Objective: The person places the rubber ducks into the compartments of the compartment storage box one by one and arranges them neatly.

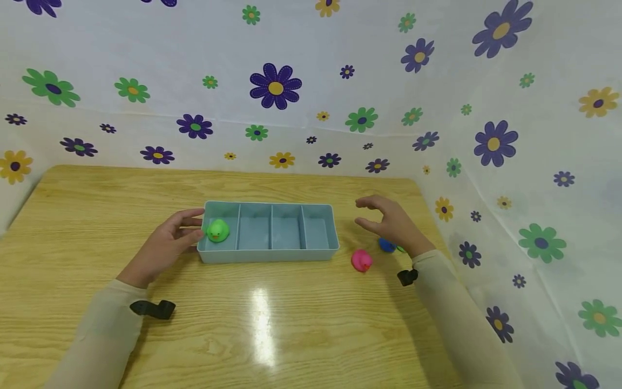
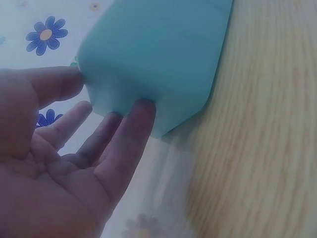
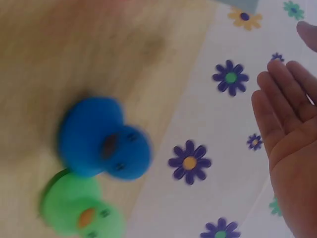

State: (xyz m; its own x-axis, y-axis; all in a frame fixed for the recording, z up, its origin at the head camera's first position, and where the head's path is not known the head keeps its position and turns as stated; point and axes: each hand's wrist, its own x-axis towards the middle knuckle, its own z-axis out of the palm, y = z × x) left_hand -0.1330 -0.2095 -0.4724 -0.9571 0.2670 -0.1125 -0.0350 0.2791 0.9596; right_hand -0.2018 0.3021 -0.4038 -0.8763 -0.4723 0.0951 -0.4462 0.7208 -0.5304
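A pale blue-green box (image 1: 272, 255) with several compartments in a row lies on the table. In its leftmost compartment sits a green rubber duck (image 1: 217, 230). My left hand (image 1: 167, 243) touches the box's left end, fingertips against the outer wall (image 2: 153, 54) in the left wrist view. Beyond the right end, my right hand (image 1: 391, 221) hovers with fingers and thumb spread apart, holding nothing. A pink duck (image 1: 362, 260) rests on the table below that hand. The blue duck (image 3: 91, 139) and another green duck (image 3: 72, 203) are partly hidden by the right hand in the head view.
The wooden table (image 1: 204, 324) reaches back to a wall covering (image 1: 311, 54) printed with flowers. A similar flowered sheet (image 1: 525, 189) hangs along the right side, close to the right forearm. Both wrists wear a black strap (image 1: 153, 309).
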